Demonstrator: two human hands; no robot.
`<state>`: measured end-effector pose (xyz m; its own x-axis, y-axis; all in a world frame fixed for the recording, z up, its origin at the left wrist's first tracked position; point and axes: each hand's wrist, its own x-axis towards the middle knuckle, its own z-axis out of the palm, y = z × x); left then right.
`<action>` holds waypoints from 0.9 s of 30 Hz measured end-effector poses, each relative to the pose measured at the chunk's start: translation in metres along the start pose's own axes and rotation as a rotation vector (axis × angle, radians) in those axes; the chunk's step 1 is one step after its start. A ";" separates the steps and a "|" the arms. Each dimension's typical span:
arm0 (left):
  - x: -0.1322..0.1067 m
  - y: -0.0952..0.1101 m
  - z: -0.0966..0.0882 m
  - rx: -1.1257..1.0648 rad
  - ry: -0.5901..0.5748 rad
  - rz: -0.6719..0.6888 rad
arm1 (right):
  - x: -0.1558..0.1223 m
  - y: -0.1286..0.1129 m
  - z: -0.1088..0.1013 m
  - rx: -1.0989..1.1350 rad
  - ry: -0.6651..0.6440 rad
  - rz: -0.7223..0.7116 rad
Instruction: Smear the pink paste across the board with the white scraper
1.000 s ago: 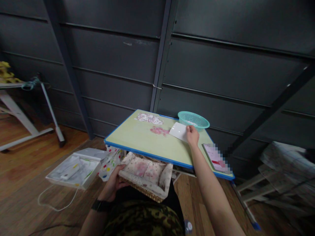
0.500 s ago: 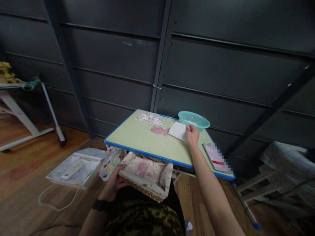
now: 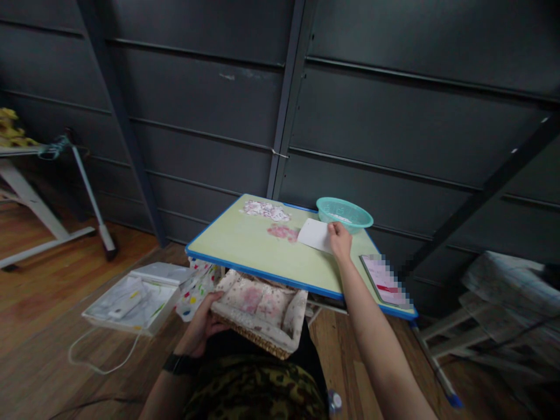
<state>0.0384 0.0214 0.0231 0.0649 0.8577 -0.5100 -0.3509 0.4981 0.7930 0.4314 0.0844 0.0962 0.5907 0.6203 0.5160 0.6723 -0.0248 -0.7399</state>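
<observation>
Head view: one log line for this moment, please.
right hand: holds card, by bowl | left hand: holds basket on lap | phone: flat on table

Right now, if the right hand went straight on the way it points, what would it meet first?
Probably the teal basket, just beyond the right hand, which pinches a white card; depth is unclear.

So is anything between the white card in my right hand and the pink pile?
Nothing visible. The white card, held by the right hand, lies right beside the pink pile on the table; the teal bowl stands behind the hand, off that line.
</observation>
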 end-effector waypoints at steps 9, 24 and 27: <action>0.001 0.000 -0.001 0.006 -0.003 -0.007 | 0.002 0.000 0.002 0.061 -0.045 -0.025; -0.003 0.001 0.001 0.014 0.009 0.002 | 0.003 0.004 0.014 0.147 -0.113 -0.135; -0.004 0.002 0.002 0.008 0.004 0.003 | 0.002 0.004 0.015 0.173 -0.162 -0.152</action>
<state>0.0393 0.0190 0.0270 0.0602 0.8589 -0.5087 -0.3439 0.4962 0.7972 0.4278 0.0975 0.0877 0.4006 0.7241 0.5615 0.6534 0.2039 -0.7290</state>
